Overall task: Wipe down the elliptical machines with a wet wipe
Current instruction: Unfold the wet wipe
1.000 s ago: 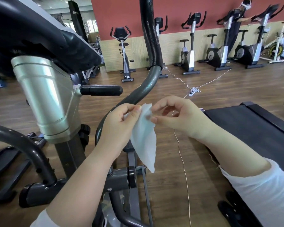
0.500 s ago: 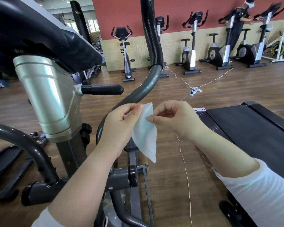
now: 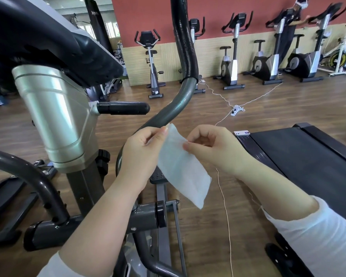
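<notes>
The gym has a wooden floor (image 3: 268,100) and a red wall, with exercise bikes (image 3: 230,62) lined up from 12 to 2 o'clock. At centre, the left grip (image 3: 142,154) and the right grip (image 3: 214,148) each pinch the top edge of the wet wipe (image 3: 182,170). It hangs in the air between them, touching no machine. The elliptical machine (image 3: 54,116) fills 9 to 11 o'clock, and its curved handlebar (image 3: 176,108) is just behind the wipe. Wiping on this machine seems not yet begun: the wipe looks readied, and every surface is likely left to do.
</notes>
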The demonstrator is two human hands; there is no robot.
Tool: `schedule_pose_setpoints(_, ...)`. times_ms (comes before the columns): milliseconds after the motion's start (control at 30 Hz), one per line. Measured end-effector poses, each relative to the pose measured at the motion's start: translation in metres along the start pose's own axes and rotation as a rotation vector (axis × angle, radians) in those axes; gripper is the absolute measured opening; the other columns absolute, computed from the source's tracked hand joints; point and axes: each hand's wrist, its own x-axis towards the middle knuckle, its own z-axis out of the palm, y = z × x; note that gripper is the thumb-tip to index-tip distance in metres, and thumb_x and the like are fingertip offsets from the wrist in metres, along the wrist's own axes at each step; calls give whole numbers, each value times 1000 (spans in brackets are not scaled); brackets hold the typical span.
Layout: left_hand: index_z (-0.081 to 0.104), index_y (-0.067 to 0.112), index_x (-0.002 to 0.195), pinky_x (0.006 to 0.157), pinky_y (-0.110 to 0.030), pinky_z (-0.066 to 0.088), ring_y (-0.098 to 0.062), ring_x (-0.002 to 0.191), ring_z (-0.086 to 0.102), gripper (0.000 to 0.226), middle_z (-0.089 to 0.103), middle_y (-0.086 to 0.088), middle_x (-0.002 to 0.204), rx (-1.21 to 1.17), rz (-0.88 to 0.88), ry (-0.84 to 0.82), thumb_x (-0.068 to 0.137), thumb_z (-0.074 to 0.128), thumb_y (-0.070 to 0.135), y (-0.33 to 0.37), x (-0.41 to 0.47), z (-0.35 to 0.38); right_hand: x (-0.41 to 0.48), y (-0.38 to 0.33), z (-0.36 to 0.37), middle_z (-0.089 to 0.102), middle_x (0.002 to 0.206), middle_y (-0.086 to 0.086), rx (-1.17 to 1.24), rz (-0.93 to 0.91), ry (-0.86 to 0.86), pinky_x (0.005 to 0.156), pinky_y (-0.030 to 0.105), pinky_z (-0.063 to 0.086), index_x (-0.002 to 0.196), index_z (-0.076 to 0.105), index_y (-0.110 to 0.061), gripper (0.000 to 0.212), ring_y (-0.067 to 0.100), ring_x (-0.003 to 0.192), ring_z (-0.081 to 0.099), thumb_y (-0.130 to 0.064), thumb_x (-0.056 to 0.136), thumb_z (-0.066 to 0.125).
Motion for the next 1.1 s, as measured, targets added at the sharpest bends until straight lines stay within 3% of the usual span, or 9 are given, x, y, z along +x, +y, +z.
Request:
schedule_pose_setpoints(233, 73, 24, 90, 87, -53, 53, -25, 96, 66, 20, 73, -1, 90, -84, -2, -56, 94, 58, 36, 4, -1, 3, 4, 6, 5, 60, 67, -4, 72, 57, 41, 61, 31, 41, 87, 67, -23, 16, 8, 64, 50, -38, 83, 67)
schedule_pose_setpoints(333, 74, 27, 88, 80, -34, 55, -10, 88, 66, 19, 72, 7, 86, -32, 51, -4, 94, 58, 34, 6, 0, 1, 3, 8, 6, 56, 73, 19, 99, 38, -27, 62, 33, 42, 92, 70, -27, 36, 14, 67, 48, -58, 73, 72)
schedule_pose_setpoints(433, 72, 26, 88, 66, -22, 46, -7, 74, 60, 18, 69, 2, 80, 85, 143, 32, 94, 57, 33, 8, 5, -5, 1, 8, 5, 41, 56, -4, -8, 48, -174, 53, 20, 31, 75, 69, -13, 32, 8, 54, 35, -43, 74, 80)
schedule_pose_setpoints(500, 71, 27, 87, 60, -18, 40, -6, 68, 55, 18, 66, -4, 78, 146, 180, 1, 94, 57, 33, 11, 8, -9, 0, 11, 8, 50, 62, 5, -14, 51, -281, 58, 24, 37, 76, 66, -1, 40, 11, 59, 44, -38, 75, 81)
schedule_pose_setpoints(600, 71, 26, 85, 60, -17, 38, -3, 69, 54, 17, 67, -1, 77, 224, 246, 34, 93, 58, 33, 15, 12, -15, -2, 15, 12, 63, 84, 9, 128, 114, -309, 71, 37, 44, 90, 66, -1, 45, 17, 77, 56, -44, 79, 69)
schedule_pose_setpoints(767, 61, 8, 68, 48, -17, 27, -6, 52, 38, 45, 41, 2, 54, 390, 283, -27, 82, 67, 50, 20, 20, -27, -2, 15, 21, 41, 71, 3, 109, 54, -148, 59, 30, 32, 86, 45, 10, 61, 14, 64, 40, -50, 85, 57)
schedule_pose_setpoints(867, 50, 1, 65, 52, -24, 21, -8, 54, 30, 51, 32, -7, 58, 454, 297, 14, 89, 60, 45, 16, 25, -30, -1, 15, 19, 43, 63, -7, 100, 12, -151, 51, 21, 31, 76, 47, 0, 54, 7, 55, 39, -51, 80, 63)
schedule_pose_setpoints(967, 47, 11, 64, 56, -31, 23, -8, 55, 30, 43, 33, 5, 55, 392, 265, 104, 95, 53, 39, 9, 30, -35, 0, 20, 10, 52, 68, -12, 52, 64, -224, 56, 20, 36, 84, 58, -4, 58, 6, 60, 47, -56, 63, 74)
schedule_pose_setpoints(1100, 52, 15, 67, 53, -25, 24, -8, 57, 35, 40, 40, 3, 58, 427, 280, 175, 96, 50, 42, 0, 34, -47, 5, 37, -6, 50, 65, -9, 0, 193, -357, 57, 23, 35, 71, 61, -8, 42, 9, 60, 47, -43, 69, 84)
